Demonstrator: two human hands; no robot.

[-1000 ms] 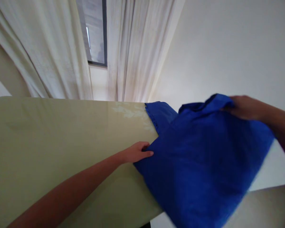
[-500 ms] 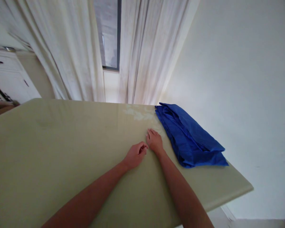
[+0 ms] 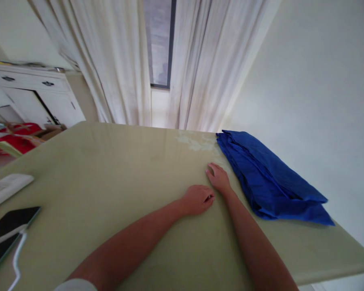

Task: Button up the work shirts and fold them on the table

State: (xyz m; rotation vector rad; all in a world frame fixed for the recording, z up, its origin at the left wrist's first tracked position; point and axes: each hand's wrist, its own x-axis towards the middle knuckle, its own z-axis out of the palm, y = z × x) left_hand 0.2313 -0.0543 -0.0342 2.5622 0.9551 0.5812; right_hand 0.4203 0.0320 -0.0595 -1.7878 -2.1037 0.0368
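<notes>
Blue cloth [image 3: 269, 178] folded, likely for compactness
Left of it on the bench [image 3: 124, 169]: left hand [image 3: 198, 199] loosely curled, right hand [image 3: 219, 178] unclenched, both empty.

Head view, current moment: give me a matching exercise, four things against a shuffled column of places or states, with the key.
1. blue cloth
2. left hand
3. flat black thing
4. curtains

A. hanging by the window
B. near the picture's left edge, on the table
C. folded, on the table's right side
D. loosely curled

Pairs: 1-C, 2-D, 3-B, 4-A
</notes>
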